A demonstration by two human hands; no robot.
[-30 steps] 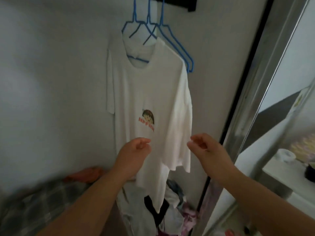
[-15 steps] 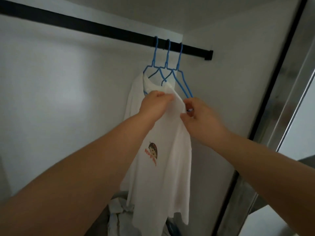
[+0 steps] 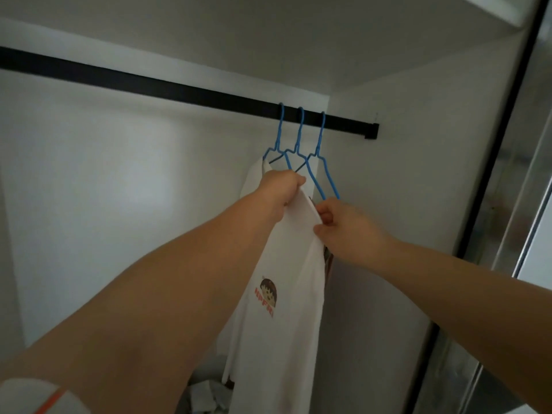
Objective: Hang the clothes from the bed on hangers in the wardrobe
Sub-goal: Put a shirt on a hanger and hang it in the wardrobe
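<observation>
A white T-shirt with a small cartoon print hangs from the leftmost of three blue wire hangers on the black wardrobe rail. My left hand grips the shirt's collar area just under the hanger shoulders. My right hand pinches the shirt's right shoulder edge beside the lower ends of the two bare hangers. The shirt's top is partly hidden behind my left hand.
White wardrobe walls enclose the space, with the right side wall close to the hangers. A metallic sliding door frame runs down the right. Crumpled clothes lie at the wardrobe bottom.
Both hands rose from below the shirt's hem up to its shoulders and took hold of the fabric. The view tilted upward, bringing the rail into sight.
</observation>
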